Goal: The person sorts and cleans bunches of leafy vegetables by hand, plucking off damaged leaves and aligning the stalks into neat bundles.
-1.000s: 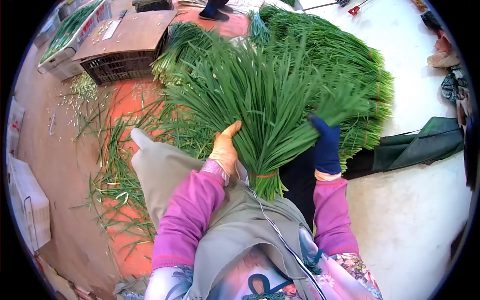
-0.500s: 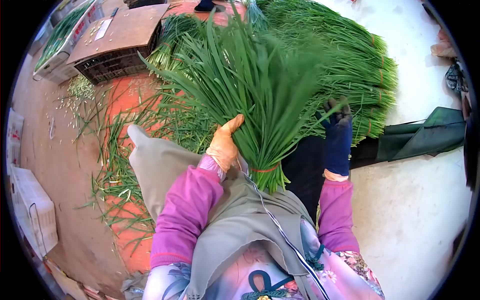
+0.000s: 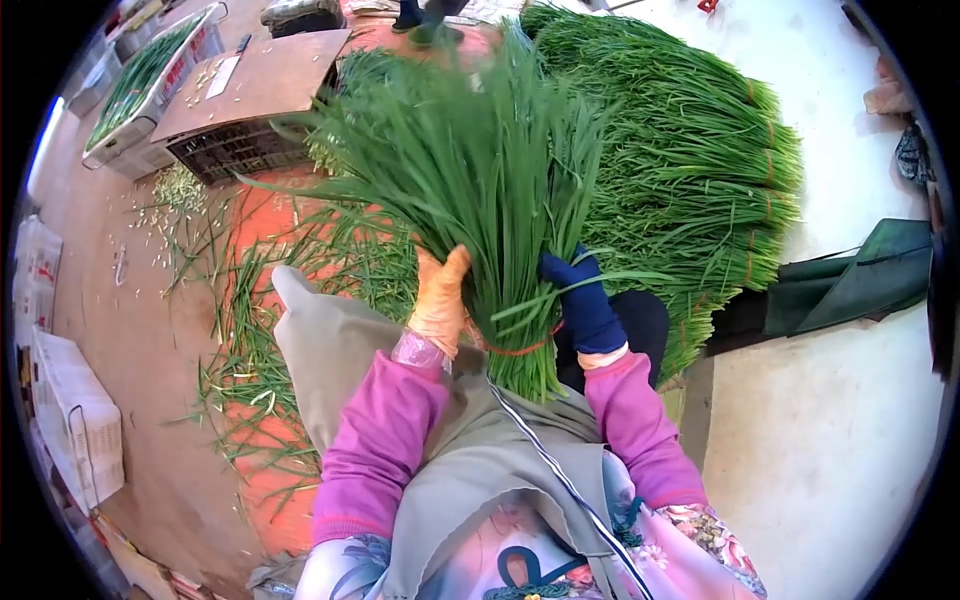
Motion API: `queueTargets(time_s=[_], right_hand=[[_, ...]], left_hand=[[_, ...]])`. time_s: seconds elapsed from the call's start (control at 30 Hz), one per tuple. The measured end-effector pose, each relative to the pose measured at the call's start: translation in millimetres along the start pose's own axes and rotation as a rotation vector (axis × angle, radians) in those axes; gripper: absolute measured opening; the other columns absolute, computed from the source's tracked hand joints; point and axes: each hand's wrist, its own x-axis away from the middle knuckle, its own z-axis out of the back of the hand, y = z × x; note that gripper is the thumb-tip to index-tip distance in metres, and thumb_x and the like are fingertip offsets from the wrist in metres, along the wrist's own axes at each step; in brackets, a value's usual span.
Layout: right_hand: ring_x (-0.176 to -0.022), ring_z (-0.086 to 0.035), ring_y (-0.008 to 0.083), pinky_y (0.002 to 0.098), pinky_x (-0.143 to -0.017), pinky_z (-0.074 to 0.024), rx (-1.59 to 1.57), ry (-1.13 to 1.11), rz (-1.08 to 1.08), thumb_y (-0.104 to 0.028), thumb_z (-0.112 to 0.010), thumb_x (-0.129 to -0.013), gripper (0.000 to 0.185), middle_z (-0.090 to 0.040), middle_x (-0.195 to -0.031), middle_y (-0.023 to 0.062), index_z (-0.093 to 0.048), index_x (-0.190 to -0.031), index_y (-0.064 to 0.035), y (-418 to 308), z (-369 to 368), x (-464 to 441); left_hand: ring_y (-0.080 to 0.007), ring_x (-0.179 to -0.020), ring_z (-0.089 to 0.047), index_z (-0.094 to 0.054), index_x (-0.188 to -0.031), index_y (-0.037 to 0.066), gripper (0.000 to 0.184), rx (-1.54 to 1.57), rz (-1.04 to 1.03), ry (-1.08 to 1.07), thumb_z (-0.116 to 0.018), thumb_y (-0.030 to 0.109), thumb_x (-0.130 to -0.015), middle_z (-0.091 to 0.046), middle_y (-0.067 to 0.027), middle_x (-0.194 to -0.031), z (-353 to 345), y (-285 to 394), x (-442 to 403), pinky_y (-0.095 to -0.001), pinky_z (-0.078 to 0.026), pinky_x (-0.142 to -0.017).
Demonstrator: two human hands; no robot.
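A large bunch of long green leaves (image 3: 500,210) stands upright over my lap, with a red band (image 3: 518,350) round its pale lower end. My left hand (image 3: 440,298), in an orange glove, grips the bunch's left side above the band. On its right side my right hand (image 3: 583,298), in a dark blue glove, is closed round the leaves. A few loose blades stick out to the right past my right hand. The leaf tips at the top are blurred.
Banded bunches (image 3: 690,170) are piled at the right. Cut leaves (image 3: 255,350) litter the orange sheet (image 3: 265,480) on the left. Beyond are a board-topped crate (image 3: 250,80), a white crate of greens (image 3: 130,140), another white crate (image 3: 85,420) and a person's shoes (image 3: 437,35).
My right hand was apart from the bunch with its fingers spread half a second ago; it has moved left and closed on it. The leaf tops have swung left.
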Motion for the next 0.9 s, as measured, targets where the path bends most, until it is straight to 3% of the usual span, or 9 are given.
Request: queueTargets(time_s=[0.1,0.27,0.33,0.4,0.47,0.53,0.73,0.83,0.9], right_hand=[[-0.076,-0.057,0.0138,0.0277,-0.068,-0.0455,0.059,0.088,0.059,-0.01,-0.061,-0.076,0.028,-0.062,-0.087,0.004,-0.057,-0.102,-0.0004,-11.0,-24.9,10.6],[-0.08,-0.056,0.0137,0.0273,-0.071,-0.0461,0.186,-0.053,0.053,-0.011,-0.065,-0.074,0.042,-0.059,-0.093,0.0044,-0.049,-0.112,-0.0021,-23.4,-25.4,17.0],[-0.09,-0.058,0.0188,0.0307,-0.078,-0.0463,0.117,-0.132,0.009,-0.013,-0.073,-0.071,0.062,-0.06,-0.104,0.0102,-0.041,-0.123,-0.0015,-49.2,-26.6,7.1],[-0.091,-0.057,0.0199,0.0307,-0.079,-0.0462,0.376,0.064,0.316,-0.014,-0.073,-0.07,0.066,-0.059,-0.107,0.0114,-0.038,-0.125,-0.0006,-59.6,-32.3,-6.4],[-0.091,-0.054,0.0162,0.0305,-0.079,-0.0451,0.152,0.007,0.252,-0.012,-0.071,-0.071,0.063,-0.057,-0.103,0.007,-0.039,-0.124,-0.0024,-78.9,-45.9,-11.7],[-0.09,-0.055,0.0168,0.0303,-0.077,-0.0457,0.403,-0.027,0.509,-0.012,-0.071,-0.071,0.06,-0.057,-0.106,0.0077,-0.041,-0.122,-0.0022,-85.2,-48.1,-22.7],[-0.089,-0.058,0.0182,0.0316,-0.076,-0.0462,0.323,0.138,0.219,-0.013,-0.071,-0.068,0.039,-0.061,-0.102,0.0105,-0.057,-0.102,0.0004,-56.8,32.1,-41.0],[-0.093,-0.057,0.019,0.0321,-0.08,-0.0449,0.099,0.304,0.253,-0.01,-0.065,-0.071,0.034,-0.06,-0.105,0.0104,-0.058,-0.103,0.001,-47.6,53.3,-12.4],[-0.098,-0.056,0.0192,0.0321,-0.084,-0.0439,0.1,0.274,0.274,-0.02,-0.055,-0.085,0.035,-0.058,-0.108,0.0085,-0.053,-0.114,-0.0012,-42.7,60.9,4.8]], left_hand=[[-0.0225,-0.097,-0.053,-0.02,-0.133,0.005,0.075,-0.504,-0.025,0.024,-0.066,0.005,-0.074,-0.049,-0.0112,-0.116,5.0,-0.4,-5.0,-0.0325,-0.045,-0.086],[-0.0195,-0.076,-0.061,-0.052,-0.107,-0.001,0.031,-0.137,0.193,0.164,-0.061,0.008,-0.08,-0.062,-0.0089,-0.094,-1.9,19.7,-8.5,-0.0317,-0.051,-0.071],[-0.0185,-0.087,-0.06,-0.054,-0.112,0.0,0.031,-0.054,0.309,0.178,-0.055,0.012,-0.084,-0.062,-0.008,-0.1,-1.8,19.8,-3.2,-0.0322,-0.048,-0.079],[-0.0177,-0.088,-0.06,-0.055,-0.112,0.0,0.031,-0.144,0.286,0.053,-0.056,0.012,-0.083,-0.062,-0.0075,-0.101,1.8,10.2,-2.9,-0.0316,-0.048,-0.079],[-0.0168,-0.089,-0.06,-0.056,-0.111,0.0,0.03,-0.236,0.264,-0.071,-0.056,0.012,-0.083,-0.062,-0.007,-0.101,-0.5,5.8,-0.5,-0.031,-0.048,-0.079],[-0.0157,-0.089,-0.059,-0.057,-0.11,0.0,0.03,-0.235,0.227,-0.114,-0.057,0.013,-0.083,-0.061,-0.0064,-0.102,-8.1,10.0,4.5,-0.03,-0.048,-0.078],[-0.022,-0.09,-0.06,-0.053,-0.112,-0.001,0.031,-0.039,0.288,0.067,-0.054,0.012,-0.084,-0.06,-0.0093,-0.104,1.1,10.4,4.9,-0.035,-0.05,-0.08],[-0.0221,-0.088,-0.061,-0.053,-0.112,-0.001,0.032,-0.042,0.304,0.11,-0.056,0.016,-0.085,-0.061,-0.0099,-0.102,7.5,3.2,6.4,-0.0347,-0.051,-0.078],[-0.0217,-0.087,-0.061,-0.053,-0.111,-0.001,0.032,-0.089,0.313,0.085,-0.056,0.016,-0.085,-0.061,-0.0098,-0.102,8.1,2.6,4.5,-0.0343,-0.051,-0.077]])
